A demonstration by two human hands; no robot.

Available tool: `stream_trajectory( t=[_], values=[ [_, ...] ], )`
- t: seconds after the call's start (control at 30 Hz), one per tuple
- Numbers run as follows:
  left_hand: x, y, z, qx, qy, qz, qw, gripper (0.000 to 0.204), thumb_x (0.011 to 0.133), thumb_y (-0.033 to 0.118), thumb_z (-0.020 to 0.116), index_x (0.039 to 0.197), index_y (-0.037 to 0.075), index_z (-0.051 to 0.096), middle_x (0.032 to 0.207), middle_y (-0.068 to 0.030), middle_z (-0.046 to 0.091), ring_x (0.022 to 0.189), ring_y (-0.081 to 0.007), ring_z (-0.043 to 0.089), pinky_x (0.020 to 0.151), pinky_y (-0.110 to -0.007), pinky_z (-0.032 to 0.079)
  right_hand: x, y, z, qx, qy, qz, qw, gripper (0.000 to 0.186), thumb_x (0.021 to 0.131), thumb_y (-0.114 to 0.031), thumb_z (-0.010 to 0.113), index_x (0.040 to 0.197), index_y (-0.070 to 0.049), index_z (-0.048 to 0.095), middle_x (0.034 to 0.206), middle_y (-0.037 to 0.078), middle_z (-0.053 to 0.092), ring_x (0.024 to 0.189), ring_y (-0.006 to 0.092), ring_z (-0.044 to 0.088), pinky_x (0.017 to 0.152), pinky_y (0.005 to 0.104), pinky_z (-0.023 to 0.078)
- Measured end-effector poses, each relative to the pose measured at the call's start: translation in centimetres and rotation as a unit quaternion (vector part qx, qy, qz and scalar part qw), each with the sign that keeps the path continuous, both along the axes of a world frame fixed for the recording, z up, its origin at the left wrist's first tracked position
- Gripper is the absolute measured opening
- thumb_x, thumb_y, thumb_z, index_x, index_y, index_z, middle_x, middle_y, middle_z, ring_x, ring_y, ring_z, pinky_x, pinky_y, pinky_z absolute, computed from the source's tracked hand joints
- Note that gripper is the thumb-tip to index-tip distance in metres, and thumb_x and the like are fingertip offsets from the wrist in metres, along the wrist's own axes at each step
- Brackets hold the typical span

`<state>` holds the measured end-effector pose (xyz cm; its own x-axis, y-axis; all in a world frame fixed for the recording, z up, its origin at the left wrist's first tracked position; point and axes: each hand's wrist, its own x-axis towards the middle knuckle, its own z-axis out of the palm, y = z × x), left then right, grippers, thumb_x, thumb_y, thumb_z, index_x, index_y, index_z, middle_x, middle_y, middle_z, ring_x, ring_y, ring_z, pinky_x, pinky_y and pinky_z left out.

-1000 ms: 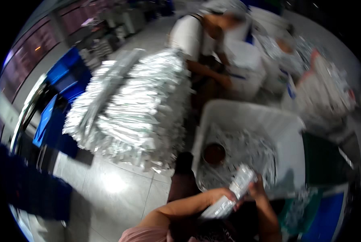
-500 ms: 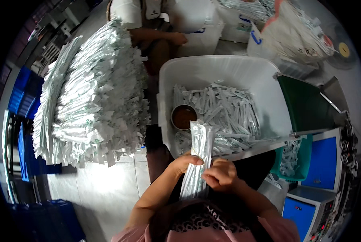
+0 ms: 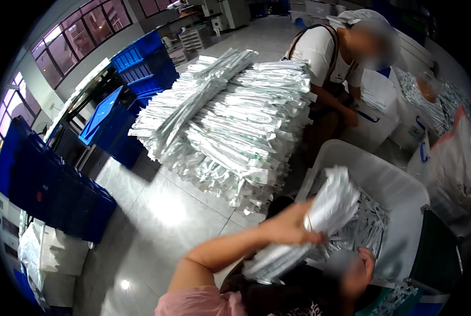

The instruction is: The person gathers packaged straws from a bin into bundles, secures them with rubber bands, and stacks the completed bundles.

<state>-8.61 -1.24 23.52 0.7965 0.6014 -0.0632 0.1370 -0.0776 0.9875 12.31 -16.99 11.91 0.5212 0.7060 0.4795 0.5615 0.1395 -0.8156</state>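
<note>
Gripping a thick bundle of long white packets (image 3: 320,221) around its middle, the left hand (image 3: 285,229) was closed on it, fingers wrapped over the top, seemingly to keep the loose packets together. The right hand (image 3: 359,271) sat lower, at five o'clock, blurred; whether it was closed or holding anything could not be told. The bundle slanted from seven o'clock up toward one o'clock, over the near edge of a white tub (image 3: 399,184) that held more of the same packets lying loose. At eleven o'clock a big heap of packets (image 3: 230,121) lay stacked, probably as stock. Blue crates (image 3: 140,58) stood beyond it, and another person (image 3: 330,58) bent over a white box (image 3: 375,118) at one o'clock.
</note>
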Motion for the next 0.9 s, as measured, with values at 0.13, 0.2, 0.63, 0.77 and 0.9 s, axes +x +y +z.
stream_trajectory(
  t=[0.13,0.2,0.63,0.77,0.9],
  values=[
    [-5.4,6.4,11.2,0.229,0.117,0.184,0.949,0.075,0.067,0.03,0.069,0.123,-0.001,0.03,0.097,-0.0215,0.055,0.082,-0.0277,0.058,0.073,-0.037,0.051,1.2,0.9,-1.2,-0.083,-0.114,0.087,0.986,0.013,0.075,-0.002,0.052,0.088,0.002,0.054,0.086,0.013,0.059,0.074,0.024,0.056,0.064,0.0296,0.044],
    [-5.5,10.4,16.1,0.314,0.348,0.322,0.823,0.074,0.067,0.037,0.069,0.12,-0.001,0.035,0.089,-0.0187,0.058,0.078,-0.0266,0.06,0.067,-0.037,0.051,0.3,1.3,-1.4,-0.12,-0.153,0.117,0.974,0.014,0.073,-0.002,0.054,0.087,0.001,0.056,0.084,0.014,0.059,0.073,0.026,0.057,0.06,0.0304,0.045],
    [-13.6,27.4,1.3,0.462,0.621,0.359,0.521,0.05,0.083,0.045,0.041,0.111,0.005,0.047,0.11,-0.0216,0.049,0.108,-0.0357,0.042,0.083,-0.05,0.038,0.2,-0.4,-9.0,-0.342,-0.156,0.2,0.905,0.031,0.071,-0.017,0.062,0.098,-0.004,0.056,0.099,0.017,0.057,0.094,0.032,0.053,0.08,0.0394,0.042],
    [-16.4,28.4,1.9,0.406,0.569,0.319,0.641,0.045,0.083,0.042,0.041,0.113,0.009,0.049,0.108,-0.0127,0.054,0.092,-0.0258,0.053,0.078,-0.042,0.041,4.4,6.9,-7.8,-0.294,0.025,0.103,0.95,0.031,0.075,-0.01,0.06,0.104,-0.001,0.053,0.099,0.015,0.058,0.09,0.0257,0.057,0.075,0.0328,0.045],
    [-10.2,16.8,4.5,0.575,0.197,0.47,0.64,0.057,0.081,0.045,0.037,0.116,-0.001,0.044,0.109,-0.017,0.049,0.103,-0.0286,0.047,0.088,-0.039,0.036,13.7,6.1,-13.8,-0.475,0.064,-0.011,0.878,0.039,0.074,-0.019,0.062,0.107,-0.002,0.053,0.105,0.015,0.056,0.094,0.0281,0.055,0.08,0.0338,0.043]
  ],
)
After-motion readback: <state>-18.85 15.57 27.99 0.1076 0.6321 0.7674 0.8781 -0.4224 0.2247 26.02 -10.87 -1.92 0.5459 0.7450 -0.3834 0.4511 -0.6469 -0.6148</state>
